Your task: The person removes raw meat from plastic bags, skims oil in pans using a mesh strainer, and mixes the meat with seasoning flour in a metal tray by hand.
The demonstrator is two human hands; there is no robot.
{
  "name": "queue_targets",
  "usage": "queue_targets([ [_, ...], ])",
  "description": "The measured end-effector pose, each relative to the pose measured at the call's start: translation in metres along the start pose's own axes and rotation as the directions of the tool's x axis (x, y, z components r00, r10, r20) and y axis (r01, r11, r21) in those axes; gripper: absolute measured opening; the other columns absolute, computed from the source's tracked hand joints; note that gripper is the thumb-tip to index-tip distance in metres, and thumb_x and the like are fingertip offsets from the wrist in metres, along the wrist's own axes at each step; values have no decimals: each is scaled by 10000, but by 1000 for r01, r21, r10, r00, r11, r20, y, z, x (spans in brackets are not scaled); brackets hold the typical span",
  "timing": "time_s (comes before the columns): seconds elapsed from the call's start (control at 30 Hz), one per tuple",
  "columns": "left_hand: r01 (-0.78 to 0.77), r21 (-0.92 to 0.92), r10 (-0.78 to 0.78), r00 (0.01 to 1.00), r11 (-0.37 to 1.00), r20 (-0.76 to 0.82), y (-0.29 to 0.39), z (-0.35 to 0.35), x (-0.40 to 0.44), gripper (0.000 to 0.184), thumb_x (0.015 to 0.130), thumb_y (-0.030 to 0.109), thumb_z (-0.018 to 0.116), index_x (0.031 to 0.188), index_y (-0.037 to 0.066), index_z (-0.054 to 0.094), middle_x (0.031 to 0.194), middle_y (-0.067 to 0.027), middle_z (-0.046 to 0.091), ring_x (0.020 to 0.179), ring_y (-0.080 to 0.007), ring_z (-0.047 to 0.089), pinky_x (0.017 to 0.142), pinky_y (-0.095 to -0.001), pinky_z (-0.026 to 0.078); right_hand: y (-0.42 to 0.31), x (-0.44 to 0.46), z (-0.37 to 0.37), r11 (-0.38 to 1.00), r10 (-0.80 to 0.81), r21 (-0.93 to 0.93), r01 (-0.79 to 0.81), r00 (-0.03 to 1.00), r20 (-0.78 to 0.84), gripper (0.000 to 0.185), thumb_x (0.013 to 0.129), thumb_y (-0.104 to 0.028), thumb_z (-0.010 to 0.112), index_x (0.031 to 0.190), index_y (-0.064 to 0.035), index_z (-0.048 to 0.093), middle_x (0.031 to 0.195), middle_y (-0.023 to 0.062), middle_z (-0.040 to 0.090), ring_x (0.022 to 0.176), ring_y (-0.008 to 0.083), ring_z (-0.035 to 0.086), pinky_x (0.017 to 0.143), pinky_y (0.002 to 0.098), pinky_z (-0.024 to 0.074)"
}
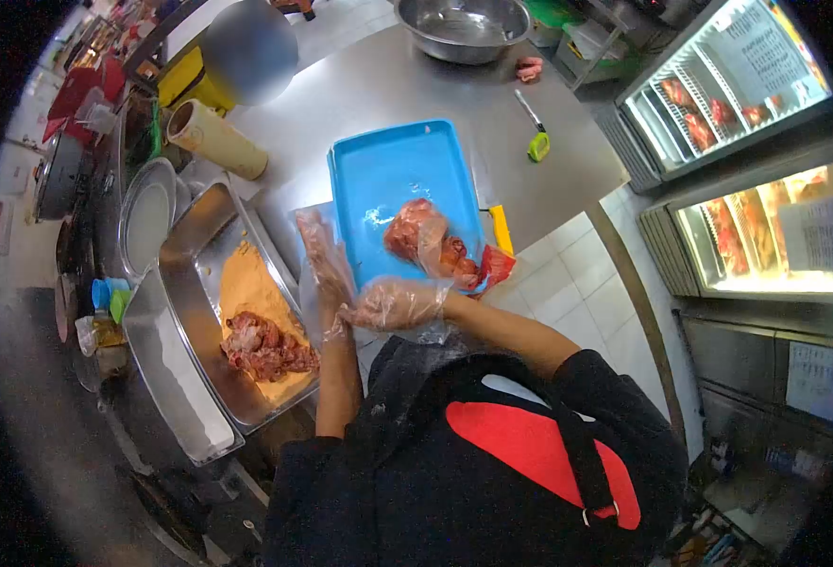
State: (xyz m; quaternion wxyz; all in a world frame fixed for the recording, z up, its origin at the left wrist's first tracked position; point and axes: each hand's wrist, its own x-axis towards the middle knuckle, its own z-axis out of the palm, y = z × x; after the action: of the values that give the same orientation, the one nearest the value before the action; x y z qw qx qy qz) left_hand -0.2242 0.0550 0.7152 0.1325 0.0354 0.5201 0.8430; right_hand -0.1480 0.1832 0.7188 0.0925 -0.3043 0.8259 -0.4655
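One black top [398, 472] with a red patch [549, 454] fills the nearest part of the view. Just beyond it, the right hand [393, 304] is curled nearly closed, its fingertips at the cuff of the clear plastic glove [331, 283] on the left wrist; I cannot tell whether it grips the plastic. It wears a similar glove. The left hand [317, 250] points away from the body, fingers extended, with nothing seen in its grasp.

To the left, a steel pan [204, 224] holds raw meat pieces [267, 348] on orange powder [251, 282], and a second pan [218, 455], touching or just beside it, holds white powder [185, 364].

Ahead of the hands, a blue tray [360, 180] sits on the steel table [294, 132], with bagged meat [412, 231] in its nearer half. A red wrapper [499, 266] overlaps its near right corner, and a yellow handle [500, 229] lies just beside its right edge.

Farther off are plates [147, 217] at left, a pale roll [218, 140], a green-ended white implement [538, 146], a pink piece [529, 68] and, beyond, a steel bowl [464, 42].
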Motion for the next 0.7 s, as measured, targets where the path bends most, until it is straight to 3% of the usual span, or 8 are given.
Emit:
queue_targets([
  [0.1, 29, 39, -23, 989, 999, -148, 5, 11, 1, 789, 890, 634, 348, 1466, 133, 145, 1447, -157, 318, 1346, -282, 274, 1121, -430, 126, 1, -28, -36, 989, 138, -35, -142, 986, -93, 199, 880, -197, 534, 889, -53, 670, 760, 114, 619, 714, 247, 593, 613, 369, 473],
  [0.13, -47, 66, 53, 994, 997, -95, 1, 2, 5, 788, 894, 626, 354, 1457, 110, 156, 1391, -174, 370, 1304, -285, 330, 1109, -426, 170, 24, -44, -36, 990, 110, -49, -131, 945, -309, 199, 872, -208, 533, 885, -63, 669, 753, 125, 613, 717, 261, 590, 634, 374, 475],
  [0.2, -203, 109, 204, 979, 973, 1, -10, -28, 9, 787, 902, 608, 365, 1438, 64, 177, 1280, -208, 475, 1218, -290, 440, 1083, -419, 257, 30, -80, -56, 917, 394, 159, -365, 776, -492, 277, 868, -293, 519, 916, -56, 654, 810, 155, 632, 772, 320, 605, 710, 398, 485],
  [0.23, -207, 156, 211, 977, 966, -9, -9, -28, 6, 780, 905, 602, 371, 1421, 41, 204, 1227, -203, 502, 1171, -287, 473, 1061, -412, 294, 13, -88, -73, 738, 674, 360, -570, 617, -406, 364, 871, -367, 504, 950, -38, 639, 874, 174, 658, 822, 365, 624, 765, 418, 492],
  [0.37, -137, 220, 134, 991, 966, 28, -17, -8, -8, 743, 918, 567, 394, 1351, -30, 316, 1090, -180, 572, 1071, -274, 543, 999, -405, 383, 92, -92, -14, 718, 595, -88, -690, 676, -435, 375, 850, -280, 490, 854, 75, 613, 847, 247, 632, 753, 388, 623, 709, 476, 491],
  [0.5, -73, 136, 67, 997, 988, 46, -40, 5, -18, 689, 924, 550, 403, 1284, -38, 428, 1047, -165, 601, 1039, -266, 561, 983, -393, 396, 86, -74, -8, 547, 696, -194, -814, 571, -435, 348, 841, -244, 440, 897, 57, 604, 866, 255, 633, 768, 411, 623, 742, 484, 498],
  [0.63, -16, 184, 10, 999, 983, 33, -46, 8, -26, 605, 929, 516, 427, 1194, -17, 537, 1011, -150, 627, 975, -241, 594, 955, -371, 420, 98, -83, -25, 626, 667, -133, -768, 616, -419, 282, 833, -246, 494, 839, -14, 654, 864, 224, 646, 818, 364, 638, 765, 464, 501],
  [0.7, 13, 148, -11, 1000, 989, -19, -33, 18, -35, 560, 928, 492, 448, 1174, 2, 560, 1020, -143, 629, 968, -233, 597, 922, -364, 442, 97, -93, -41, 552, 781, 39, -833, 499, -375, 223, 776, -264, 616, 821, -48, 645, 850, 182, 655, 752, 332, 642, 749, 427, 514],
])
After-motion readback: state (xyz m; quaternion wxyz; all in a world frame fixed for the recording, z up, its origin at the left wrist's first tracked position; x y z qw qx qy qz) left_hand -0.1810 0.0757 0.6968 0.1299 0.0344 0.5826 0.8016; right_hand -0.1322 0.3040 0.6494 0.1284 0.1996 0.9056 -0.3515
